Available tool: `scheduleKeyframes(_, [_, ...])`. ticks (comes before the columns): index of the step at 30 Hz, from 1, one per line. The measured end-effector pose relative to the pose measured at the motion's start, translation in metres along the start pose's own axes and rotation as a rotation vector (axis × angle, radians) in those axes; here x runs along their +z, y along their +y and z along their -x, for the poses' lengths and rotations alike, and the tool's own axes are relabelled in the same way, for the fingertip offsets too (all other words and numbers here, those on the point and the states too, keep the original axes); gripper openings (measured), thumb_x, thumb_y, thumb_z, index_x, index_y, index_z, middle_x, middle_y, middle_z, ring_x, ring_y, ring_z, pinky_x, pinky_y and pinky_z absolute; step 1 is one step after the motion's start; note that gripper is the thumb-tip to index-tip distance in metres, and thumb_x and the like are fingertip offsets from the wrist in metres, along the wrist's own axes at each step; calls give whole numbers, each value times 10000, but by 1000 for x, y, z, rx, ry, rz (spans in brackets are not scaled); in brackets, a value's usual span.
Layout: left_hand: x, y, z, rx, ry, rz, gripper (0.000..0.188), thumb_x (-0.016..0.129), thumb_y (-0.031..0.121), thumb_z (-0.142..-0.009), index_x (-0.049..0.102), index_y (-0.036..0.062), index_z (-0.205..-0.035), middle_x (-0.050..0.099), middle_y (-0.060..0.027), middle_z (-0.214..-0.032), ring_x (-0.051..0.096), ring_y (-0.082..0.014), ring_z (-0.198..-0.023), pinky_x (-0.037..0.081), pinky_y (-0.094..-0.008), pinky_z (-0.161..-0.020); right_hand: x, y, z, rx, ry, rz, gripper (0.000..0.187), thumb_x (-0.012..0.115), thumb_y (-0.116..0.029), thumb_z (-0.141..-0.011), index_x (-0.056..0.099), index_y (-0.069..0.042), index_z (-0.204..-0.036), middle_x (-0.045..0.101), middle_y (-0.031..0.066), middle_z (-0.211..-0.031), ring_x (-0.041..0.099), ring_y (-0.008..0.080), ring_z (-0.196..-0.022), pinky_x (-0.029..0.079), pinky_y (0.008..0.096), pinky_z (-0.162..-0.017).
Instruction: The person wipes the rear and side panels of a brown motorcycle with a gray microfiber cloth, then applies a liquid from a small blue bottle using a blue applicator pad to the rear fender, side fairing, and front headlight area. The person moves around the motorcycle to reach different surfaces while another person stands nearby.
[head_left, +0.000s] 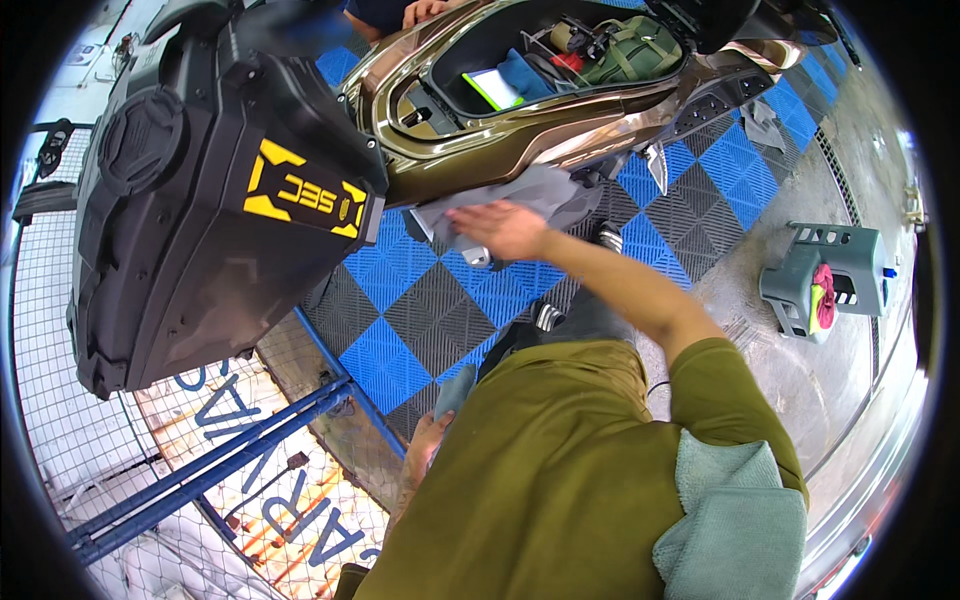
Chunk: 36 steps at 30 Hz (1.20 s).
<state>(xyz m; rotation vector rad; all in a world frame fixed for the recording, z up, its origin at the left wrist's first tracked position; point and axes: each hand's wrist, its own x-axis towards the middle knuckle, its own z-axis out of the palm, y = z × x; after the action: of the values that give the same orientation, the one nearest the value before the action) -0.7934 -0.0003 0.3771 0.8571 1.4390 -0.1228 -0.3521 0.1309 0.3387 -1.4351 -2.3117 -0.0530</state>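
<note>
Beneath the bronze bodywork of a scooter [440, 160], my right hand [505, 230] lies flat with its fingers stretched out. It touches a grey surface [540, 192] low on the scooter's side; whether a cloth lies under the palm I cannot tell. Down by my left hip, my left hand [428, 440] is closed round a grey-green cloth [456, 393], its fingers partly hidden. The scooter's seat compartment [440, 75] stands open, with a green bag [635, 52], a blue cloth [525, 75] and other items inside. A large black case [215, 290] with yellow markings juts out at the scooter's rear.
Another person's hand [425, 12] rests at the scooter's far side. Blue and black tiles [480, 290] cover the floor. A grey-green step stool [820, 280] with a pink and yellow cloth stands right. Blue rails [220, 470] and netting border the left. A towel [735, 525] drapes over my right side.
</note>
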Motion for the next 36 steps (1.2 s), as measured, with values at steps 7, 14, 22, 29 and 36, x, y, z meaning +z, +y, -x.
scheduleKeyframes(7, [10,43,-14,36,116,-186,423,661,260,-942,597,-69,-1200,702,-137,-983,665,-177,-783,540,-316,-709,2,-61,-63,402,58,-736,426,514,-351,-997,595,-4,-1232,642,228,-1198,603,377,-1164,453,481,-1000])
scheduleKeyframes(14, [17,67,15,-49,92,-37,438,649,274,-945,592,-75,-1203,703,-141,-975,664,-199,-821,532,-349,-715,-74,-12,126,1522,928,-1651,517,623,-478,-947,691,16,-1086,714,106,-959,676,186,-831,552,352,-766])
scheduleKeyframes(22, [74,96,-77,504,-59,-1072,416,619,261,-916,589,36,-1265,696,-205,-969,681,-318,-915,516,-432,-800,-88,70,82,1317,1260,-359,702,630,-370,-963,405,63,-1467,497,304,-1420,516,325,-1333,401,454,-1098])
scheduleKeyframes(29, [63,138,-3,66,77,-598,471,633,305,-916,576,30,-1294,695,-199,-1035,678,-316,-949,514,-431,-819,-21,31,38,972,778,-201,431,702,-332,-845,540,32,-1010,232,340,-1571,239,506,-1459,193,587,-1185])
scheduleKeyframes(36, [119,149,-50,40,26,-740,493,615,325,-931,565,14,-1312,679,-209,-1093,667,-317,-989,505,-420,-851,-42,146,128,1257,984,-272,717,502,-424,-1002,352,104,-1462,370,326,-1506,327,445,-1433,252,454,-1192])
